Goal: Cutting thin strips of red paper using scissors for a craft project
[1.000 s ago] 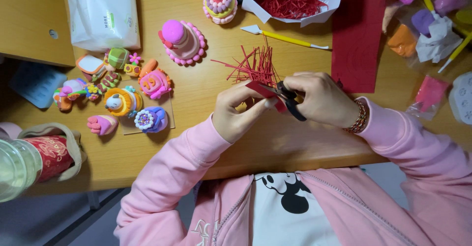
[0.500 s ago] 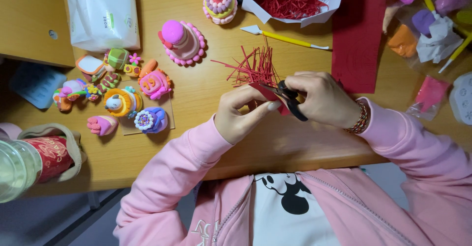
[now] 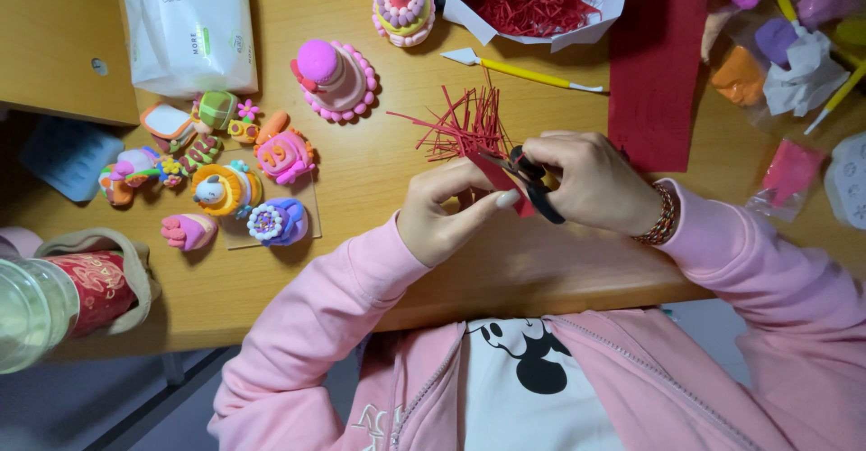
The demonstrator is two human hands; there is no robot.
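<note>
Both forearms in pink sleeves come up from the bottom edge and meet over the middle of the wooden table (image 3: 361,271). The left hand (image 3: 442,212) sits at about eight o'clock from the work, wrist bent inward, its thumb and fingers pinched on the lower edge of a red paper piece (image 3: 492,167) cut into a fringe of thin strips that fan out toward eleven o'clock. The right hand (image 3: 591,185), with a beaded bracelet at the wrist, lies at three o'clock, knuckles up, fingers curled tight through the handles of black scissors (image 3: 539,189) whose blades touch the paper. A red felt sheet (image 3: 654,72) lies at one o'clock.
</note>
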